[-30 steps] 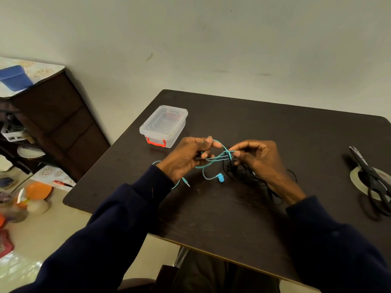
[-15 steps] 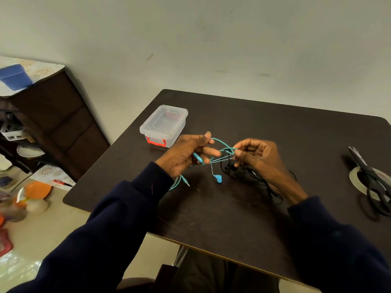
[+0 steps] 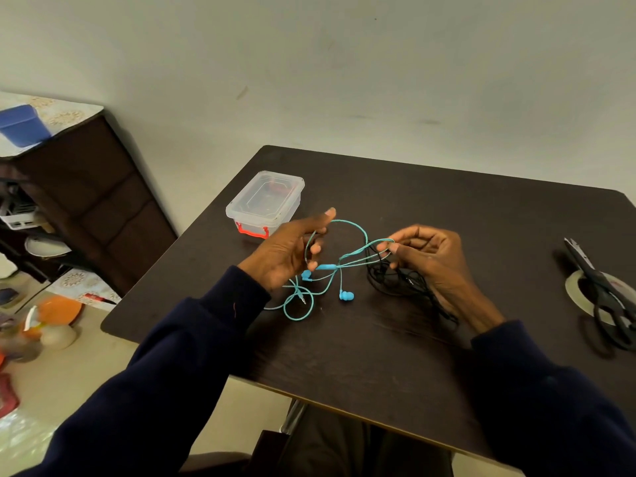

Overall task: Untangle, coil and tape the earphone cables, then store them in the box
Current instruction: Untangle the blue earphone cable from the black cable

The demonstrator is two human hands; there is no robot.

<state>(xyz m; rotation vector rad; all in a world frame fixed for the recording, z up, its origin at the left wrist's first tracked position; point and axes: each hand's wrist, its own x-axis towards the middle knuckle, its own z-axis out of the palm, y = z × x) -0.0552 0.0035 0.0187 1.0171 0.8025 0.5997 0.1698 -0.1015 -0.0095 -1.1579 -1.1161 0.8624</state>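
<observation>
A teal earphone cable (image 3: 347, 266) stretches between my hands above the dark table (image 3: 447, 208). My left hand (image 3: 285, 253) has its index finger straight while the other fingers curl round a strand of the cable. My right hand (image 3: 430, 259) pinches a teal loop at its fingertips. A black earphone cable (image 3: 392, 280) lies tangled under that hand and trails along the wrist. One teal earbud (image 3: 346, 296) and the plug loop hang down onto the table. The clear box (image 3: 265, 201) with a red latch stands lidded, just beyond my left hand.
Black scissors (image 3: 605, 294) lie across a roll of tape (image 3: 574, 287) at the table's right edge. A dark cabinet (image 3: 86, 201) stands to the left, with dishes and clutter on the floor below it. The table's near edge runs close to my lap.
My hands have drawn apart. The left hand moved left and spread its fingers, pulling the teal cable out from the black tangle, so more teal cable now lies on the table.
</observation>
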